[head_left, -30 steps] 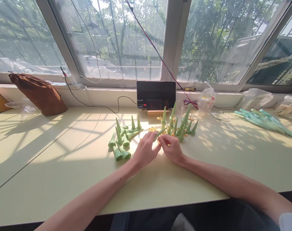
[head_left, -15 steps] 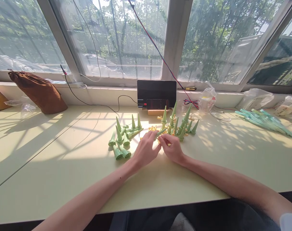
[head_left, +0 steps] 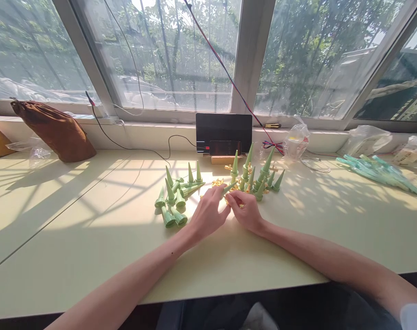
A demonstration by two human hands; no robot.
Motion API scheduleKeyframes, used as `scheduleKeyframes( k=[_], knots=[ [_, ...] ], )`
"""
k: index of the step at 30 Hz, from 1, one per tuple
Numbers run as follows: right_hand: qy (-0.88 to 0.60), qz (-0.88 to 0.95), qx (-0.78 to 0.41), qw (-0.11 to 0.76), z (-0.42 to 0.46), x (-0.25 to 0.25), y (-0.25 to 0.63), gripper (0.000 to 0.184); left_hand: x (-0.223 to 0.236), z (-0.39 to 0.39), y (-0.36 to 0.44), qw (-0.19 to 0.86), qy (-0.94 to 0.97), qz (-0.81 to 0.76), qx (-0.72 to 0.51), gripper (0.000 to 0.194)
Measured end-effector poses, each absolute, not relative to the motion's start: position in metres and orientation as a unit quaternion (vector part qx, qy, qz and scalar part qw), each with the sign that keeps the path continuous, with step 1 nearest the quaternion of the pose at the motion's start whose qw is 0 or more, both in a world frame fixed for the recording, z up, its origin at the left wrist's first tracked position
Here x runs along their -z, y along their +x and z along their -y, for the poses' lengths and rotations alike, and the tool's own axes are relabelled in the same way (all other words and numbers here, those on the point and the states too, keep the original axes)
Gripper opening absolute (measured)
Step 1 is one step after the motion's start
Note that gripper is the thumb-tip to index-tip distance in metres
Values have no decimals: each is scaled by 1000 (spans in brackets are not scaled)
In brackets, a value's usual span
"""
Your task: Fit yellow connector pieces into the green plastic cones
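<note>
Near the middle of the table, my left hand [head_left: 210, 208] is closed around a green plastic cone [head_left: 229, 187], whose tip points up and to the right. Close against it, my right hand [head_left: 245, 208] pinches at the cone's lower end; whatever small part sits between its fingertips is hidden. Left of my hands lies a group of green cones [head_left: 170, 192], some standing and some on their sides. Beyond my right hand stand more green cones [head_left: 265, 167], several with yellow pieces attached. Loose small yellow pieces [head_left: 217, 182] lie just behind my fingers.
A black tablet [head_left: 224, 130] leans at the window sill, with a phone [head_left: 225, 148] before it. The brown drawstring bag [head_left: 55, 133] is at the back left. Clear plastic bags [head_left: 296, 140] and a bundle of teal strips [head_left: 378, 173] lie at the right.
Almost nothing differs. Both hands stay together at the same spot, holding the cone; the view has shifted very slightly.
</note>
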State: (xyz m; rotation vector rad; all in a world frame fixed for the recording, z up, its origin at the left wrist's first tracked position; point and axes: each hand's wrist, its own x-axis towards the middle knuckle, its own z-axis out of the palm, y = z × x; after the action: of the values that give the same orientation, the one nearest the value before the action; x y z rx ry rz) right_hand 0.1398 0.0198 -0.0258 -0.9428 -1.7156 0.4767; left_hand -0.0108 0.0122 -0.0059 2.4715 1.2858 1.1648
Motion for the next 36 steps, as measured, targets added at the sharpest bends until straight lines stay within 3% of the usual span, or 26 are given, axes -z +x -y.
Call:
scheduleKeyframes(
  k=[17, 22, 31, 36],
  knots=[
    [-396, 734, -223, 505, -18, 23, 141, 33, -4, -10, -12, 134, 818, -383, -407, 45],
    [-402, 715, -239, 519, -20, 25, 142, 32, -7, -10, -13, 140, 825, -377, -397, 55],
    [-413, 692, -255, 534, -24, 25, 144, 33, -14, -14, -14, 131, 809, -386, -424, 25],
    [-417, 687, -252, 539, -25, 27, 145, 34, -11, -16, -15, 136, 806, -394, -420, 27]
  ],
)
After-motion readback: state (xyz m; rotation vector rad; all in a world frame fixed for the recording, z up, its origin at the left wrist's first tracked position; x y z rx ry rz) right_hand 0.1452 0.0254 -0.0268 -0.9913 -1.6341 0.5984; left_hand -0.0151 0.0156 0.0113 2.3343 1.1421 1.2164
